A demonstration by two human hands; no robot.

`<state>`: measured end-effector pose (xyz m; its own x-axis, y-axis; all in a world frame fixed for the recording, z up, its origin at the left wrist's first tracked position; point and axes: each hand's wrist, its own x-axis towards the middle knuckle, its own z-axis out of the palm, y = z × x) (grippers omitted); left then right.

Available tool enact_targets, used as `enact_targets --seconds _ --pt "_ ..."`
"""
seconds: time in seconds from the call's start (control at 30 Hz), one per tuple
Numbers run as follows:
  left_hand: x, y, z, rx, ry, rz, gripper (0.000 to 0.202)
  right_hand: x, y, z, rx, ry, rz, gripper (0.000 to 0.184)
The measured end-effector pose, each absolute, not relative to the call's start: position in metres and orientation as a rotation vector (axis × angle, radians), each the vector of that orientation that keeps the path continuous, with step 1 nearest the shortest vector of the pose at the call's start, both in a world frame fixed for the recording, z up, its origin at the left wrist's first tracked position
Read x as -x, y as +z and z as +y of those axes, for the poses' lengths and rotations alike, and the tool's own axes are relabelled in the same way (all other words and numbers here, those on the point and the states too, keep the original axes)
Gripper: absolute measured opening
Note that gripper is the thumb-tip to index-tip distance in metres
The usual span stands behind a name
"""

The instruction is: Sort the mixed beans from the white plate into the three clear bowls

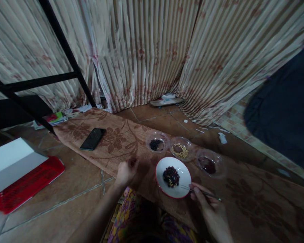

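Note:
A white plate [183, 184] with a red rim lies on a brown flowered cloth [116, 141] and holds a heap of mixed dark and pale beans [171, 176]. My right hand [205, 202] is closed on thin metal tweezers [204, 192], whose tips reach the plate's right edge. My left hand [126, 171] rests on the cloth left of the plate, fingers curled into a loose fist. Behind the plate stand three clear bowls: one with black beans [156, 144], one with pale beans [181, 151], one with dark red beans [208, 165].
A black phone [93, 138] lies on the cloth at the left. A red tray [25, 184] under a white board [7, 162] sits on the tiled floor far left. Black metal frame bars [66, 50] and striped curtains stand behind. A dark shape [283, 125] fills the right.

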<state>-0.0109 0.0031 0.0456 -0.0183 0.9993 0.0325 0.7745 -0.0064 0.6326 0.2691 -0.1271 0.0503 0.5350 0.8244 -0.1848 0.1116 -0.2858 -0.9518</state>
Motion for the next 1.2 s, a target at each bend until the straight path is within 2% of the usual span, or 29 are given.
enact_targets --seconds 0.33,1.2 --pt "0.006 0.005 0.002 -2.122 0.629 1.859 0.019 -0.277 0.047 -0.139 1.914 0.81 -1.095 0.045" --pt "0.008 0.001 0.001 -2.212 0.746 1.776 0.015 -0.262 0.028 -0.138 1.89 0.812 -0.898 0.04"
